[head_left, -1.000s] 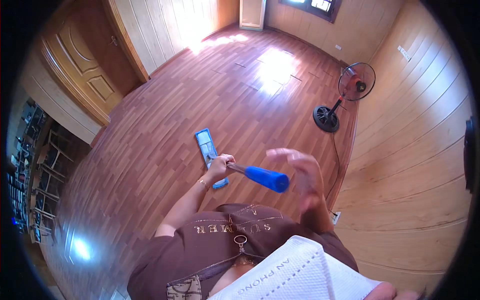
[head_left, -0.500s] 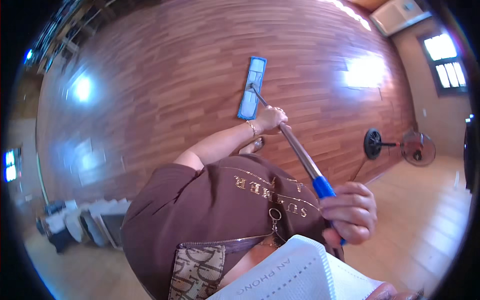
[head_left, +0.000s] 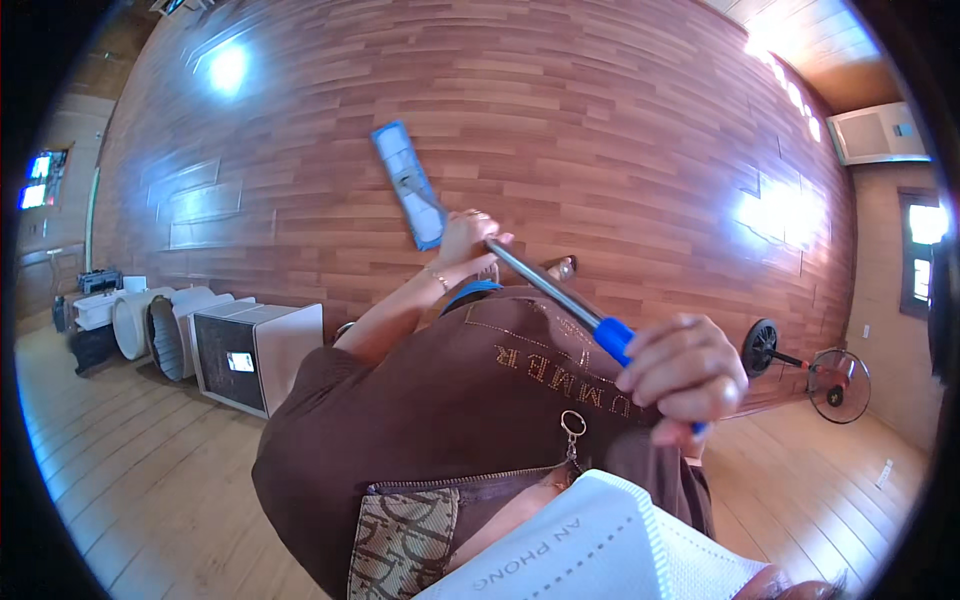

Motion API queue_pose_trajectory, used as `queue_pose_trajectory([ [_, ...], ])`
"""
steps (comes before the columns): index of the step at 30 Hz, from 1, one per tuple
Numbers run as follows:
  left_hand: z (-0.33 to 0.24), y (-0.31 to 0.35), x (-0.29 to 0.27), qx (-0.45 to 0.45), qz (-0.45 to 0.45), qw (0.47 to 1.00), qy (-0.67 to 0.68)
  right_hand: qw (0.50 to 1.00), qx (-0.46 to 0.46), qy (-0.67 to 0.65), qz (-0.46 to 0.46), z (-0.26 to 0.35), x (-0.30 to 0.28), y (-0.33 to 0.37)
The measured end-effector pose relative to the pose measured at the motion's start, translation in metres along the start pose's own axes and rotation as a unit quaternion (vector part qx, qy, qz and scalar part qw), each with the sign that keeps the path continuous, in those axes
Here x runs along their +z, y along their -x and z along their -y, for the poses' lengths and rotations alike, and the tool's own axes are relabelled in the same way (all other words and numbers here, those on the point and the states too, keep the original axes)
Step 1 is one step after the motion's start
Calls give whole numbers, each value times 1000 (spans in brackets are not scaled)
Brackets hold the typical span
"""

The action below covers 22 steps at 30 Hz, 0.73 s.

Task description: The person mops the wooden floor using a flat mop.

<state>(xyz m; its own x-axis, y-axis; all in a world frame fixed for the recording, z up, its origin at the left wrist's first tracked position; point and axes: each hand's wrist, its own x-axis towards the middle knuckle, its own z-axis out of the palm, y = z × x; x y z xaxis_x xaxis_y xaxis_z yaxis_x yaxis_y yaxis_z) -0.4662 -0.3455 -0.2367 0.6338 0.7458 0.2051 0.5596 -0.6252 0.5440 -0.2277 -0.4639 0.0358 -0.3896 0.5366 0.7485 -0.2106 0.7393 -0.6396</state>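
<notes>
A flat mop (head_left: pixel 558 290) with a metal pole and a blue grip runs slantwise across my front. My left hand (head_left: pixel 470 238) is closed around the lower part of the pole, a bracelet on its wrist. The fingers of my right hand (head_left: pixel 690 370) wrap the blue grip at the pole's upper end, near my chest. Beyond my left hand the long blue-edged mop head (head_left: pixel 408 182) lies flat on the wood-plank floor (head_left: pixel 600 130), tilted with its far end to the left. My left hand hides where the pole runs down to the head.
To the left stand a boxy white cabinet (head_left: pixel 285 350) and rounded pale containers (head_left: pixel 135 322). A pedestal fan (head_left: pixel 838 386) with a black round base stands at the right. A white appliance (head_left: pixel 880 135) and a window (head_left: pixel 922 250) are at the far right wall.
The mop head has swung to the left and turned, its far end now pointing left. My left hand has moved left with the pole; my right hand has risen slightly. The view has turned.
</notes>
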Motion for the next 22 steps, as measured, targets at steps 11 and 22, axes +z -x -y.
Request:
queue_pose_trajectory([
  [11,65,105,2,-204,-25,969,-137,924,307,-227,-38,-72,7,28],
  [22,-9,69,79,-167,67,981,-75,915,377,-127,-69,17,-46,93],
])
